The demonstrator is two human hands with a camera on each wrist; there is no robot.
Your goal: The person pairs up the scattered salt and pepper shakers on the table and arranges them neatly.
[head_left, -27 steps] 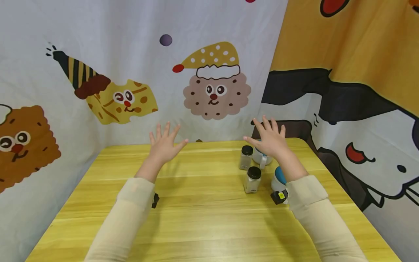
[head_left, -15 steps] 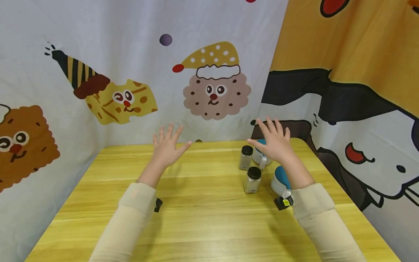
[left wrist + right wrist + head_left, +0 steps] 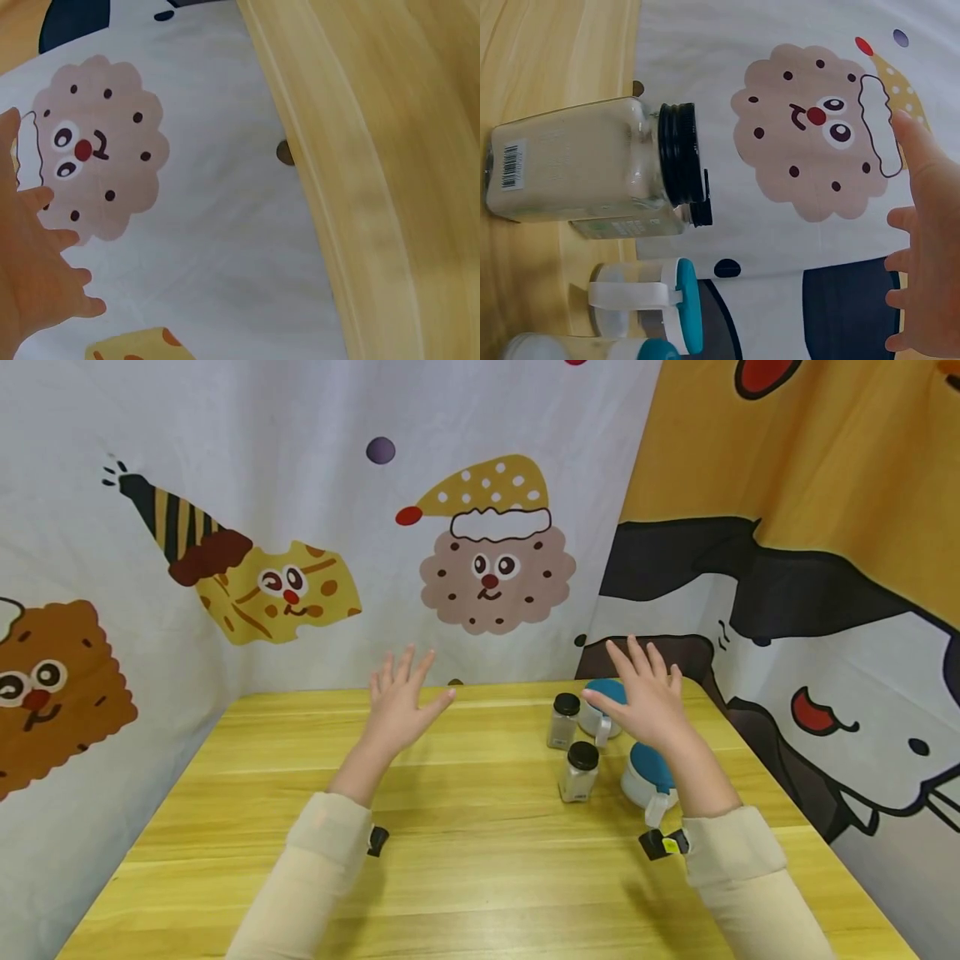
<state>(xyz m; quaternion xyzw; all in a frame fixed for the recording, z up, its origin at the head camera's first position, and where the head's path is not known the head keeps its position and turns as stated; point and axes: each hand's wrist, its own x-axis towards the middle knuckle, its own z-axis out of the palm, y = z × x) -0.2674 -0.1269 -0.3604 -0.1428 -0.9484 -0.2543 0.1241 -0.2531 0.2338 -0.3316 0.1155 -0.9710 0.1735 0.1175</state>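
Observation:
My left hand (image 3: 397, 714) is raised over the left-middle of the table with fingers spread, holding nothing. In the left wrist view that hand (image 3: 37, 270) shows at the left edge. My right hand (image 3: 648, 706), also spread and holding nothing, is above the containers on the right. Nearest to it are two white jars with blue lids and handles, a back jar (image 3: 594, 720) and a front jar (image 3: 640, 787). Beside them stand two clear square bottles with black screw caps, a back bottle (image 3: 562, 729) and a front bottle (image 3: 577, 783). The right wrist view shows the front bottle's barcode label (image 3: 514, 165).
The wooden table (image 3: 465, 877) reaches back to a white curtain (image 3: 465, 410) printed with cartoon food. At the right hangs a yellow, black and white printed cloth (image 3: 795, 468). A small black device (image 3: 660, 843) sits at the right wrist, another (image 3: 377, 841) at the left.
Both hands have shifted to the right and slightly back toward the body, fingers still spread. More of the blue-lidded jars shows now. The containers have stayed in place.

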